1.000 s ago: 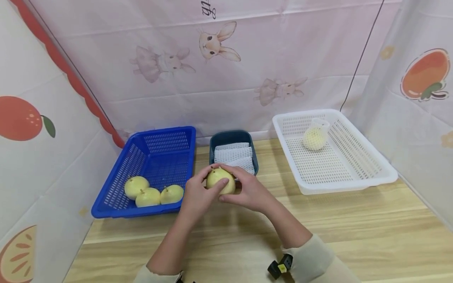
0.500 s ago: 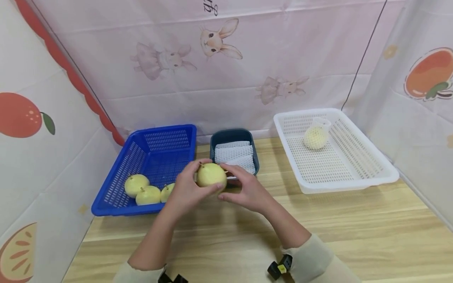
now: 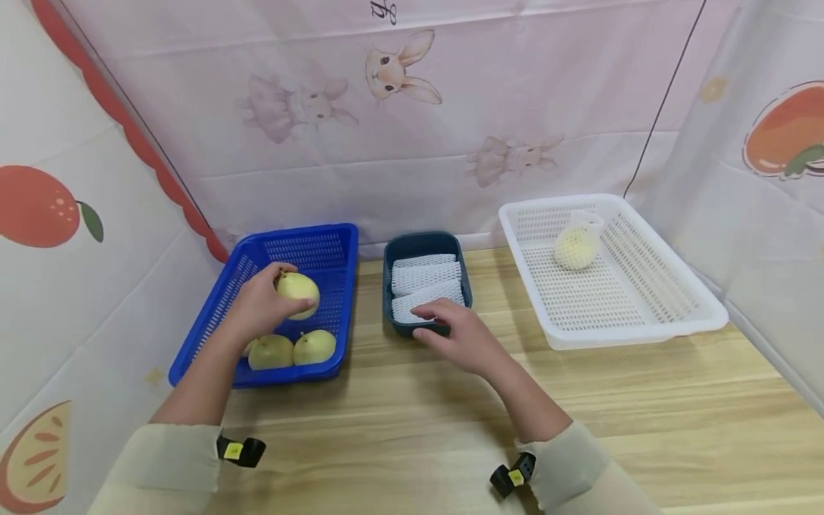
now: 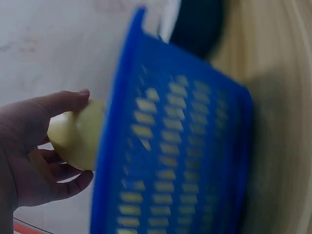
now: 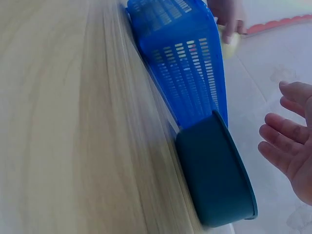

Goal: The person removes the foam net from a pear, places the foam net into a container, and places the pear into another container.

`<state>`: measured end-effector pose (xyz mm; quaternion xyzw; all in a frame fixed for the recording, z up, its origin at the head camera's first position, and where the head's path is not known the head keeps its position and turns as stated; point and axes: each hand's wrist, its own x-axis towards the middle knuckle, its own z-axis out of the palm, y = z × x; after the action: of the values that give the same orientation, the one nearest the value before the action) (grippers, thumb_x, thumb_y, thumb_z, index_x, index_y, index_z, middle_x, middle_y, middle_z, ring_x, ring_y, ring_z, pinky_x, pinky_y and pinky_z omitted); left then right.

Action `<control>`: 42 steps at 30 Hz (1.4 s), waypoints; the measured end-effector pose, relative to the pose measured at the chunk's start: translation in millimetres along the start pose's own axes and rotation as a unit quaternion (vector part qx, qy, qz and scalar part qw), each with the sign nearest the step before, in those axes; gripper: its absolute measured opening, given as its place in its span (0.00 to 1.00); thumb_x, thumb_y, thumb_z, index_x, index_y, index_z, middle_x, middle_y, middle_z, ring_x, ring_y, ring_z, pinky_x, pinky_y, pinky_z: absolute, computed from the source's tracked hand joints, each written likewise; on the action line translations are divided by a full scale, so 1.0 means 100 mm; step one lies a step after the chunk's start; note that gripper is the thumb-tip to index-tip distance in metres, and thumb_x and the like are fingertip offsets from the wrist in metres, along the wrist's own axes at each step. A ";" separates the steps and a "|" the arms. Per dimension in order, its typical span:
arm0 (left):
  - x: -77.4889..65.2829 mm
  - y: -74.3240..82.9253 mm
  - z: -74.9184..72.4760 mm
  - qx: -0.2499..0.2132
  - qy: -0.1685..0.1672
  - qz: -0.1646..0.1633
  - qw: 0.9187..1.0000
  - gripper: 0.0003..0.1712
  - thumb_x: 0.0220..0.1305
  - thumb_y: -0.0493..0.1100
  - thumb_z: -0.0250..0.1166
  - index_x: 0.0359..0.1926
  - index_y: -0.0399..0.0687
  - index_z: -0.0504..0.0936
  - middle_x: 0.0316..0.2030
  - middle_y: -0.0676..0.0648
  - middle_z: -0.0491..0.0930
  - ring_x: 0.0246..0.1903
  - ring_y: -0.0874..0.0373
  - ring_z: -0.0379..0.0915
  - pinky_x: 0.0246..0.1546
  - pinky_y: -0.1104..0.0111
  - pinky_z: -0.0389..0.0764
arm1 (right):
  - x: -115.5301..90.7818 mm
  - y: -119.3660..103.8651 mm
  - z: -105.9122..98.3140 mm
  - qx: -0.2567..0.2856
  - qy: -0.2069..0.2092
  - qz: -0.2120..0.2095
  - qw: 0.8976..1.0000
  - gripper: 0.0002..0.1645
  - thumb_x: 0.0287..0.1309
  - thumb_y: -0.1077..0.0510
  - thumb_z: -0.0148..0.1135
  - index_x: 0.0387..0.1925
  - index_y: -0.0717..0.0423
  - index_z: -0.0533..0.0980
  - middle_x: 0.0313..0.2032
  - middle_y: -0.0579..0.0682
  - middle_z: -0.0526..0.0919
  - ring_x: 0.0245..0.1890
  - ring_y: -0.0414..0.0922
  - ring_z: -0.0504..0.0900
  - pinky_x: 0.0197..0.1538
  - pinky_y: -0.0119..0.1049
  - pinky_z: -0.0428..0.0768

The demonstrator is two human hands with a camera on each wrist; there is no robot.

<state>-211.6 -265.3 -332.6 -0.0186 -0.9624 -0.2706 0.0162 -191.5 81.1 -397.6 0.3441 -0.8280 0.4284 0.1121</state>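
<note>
A pale yellow-green pear point(image 3: 299, 292) is gripped between the thumb and fingers of my left hand point(image 3: 259, 304), above the blue basket point(image 3: 350, 315). In the left wrist view the same pear point(image 4: 80, 134) shows beyond the basket's wall point(image 4: 170, 146). Below it, more pears lie in the basket, among them one at the front right point(image 3: 315, 347); another is partly hidden by my left hand. My right hand point(image 3: 466, 336) holds nothing, its fingers loosely bent over the front of a dark teal bin point(image 3: 402, 329) with white foam net sleeves point(image 3: 426, 277).
A white basket point(image 3: 560, 342) stands at the right, holding a pear in a foam net point(image 3: 575, 247). Printed curtains point(image 3: 412, 164) enclose the back and both sides of the wooden table point(image 3: 386, 443).
The pear was between both hands over the table's middle. My left hand has carried it left over the blue basket, while my right hand has stayed near the teal bin.
</note>
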 end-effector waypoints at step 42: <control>0.20 -0.36 0.20 0.102 -0.086 -0.009 0.991 0.40 0.61 0.66 0.56 0.63 0.41 0.66 0.57 0.34 0.72 0.55 0.38 0.68 0.47 0.44 0.72 | -0.04 0.29 -0.15 -0.110 -0.030 0.106 0.988 0.20 0.59 0.47 0.61 0.50 0.50 0.78 0.49 0.48 0.80 0.52 0.46 0.77 0.56 0.44 0.74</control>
<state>-233.6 -284.7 -367.3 -0.0318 -0.9829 -0.1683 -0.0676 -209.9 106.3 -408.5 0.2525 -0.9049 0.3336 0.0779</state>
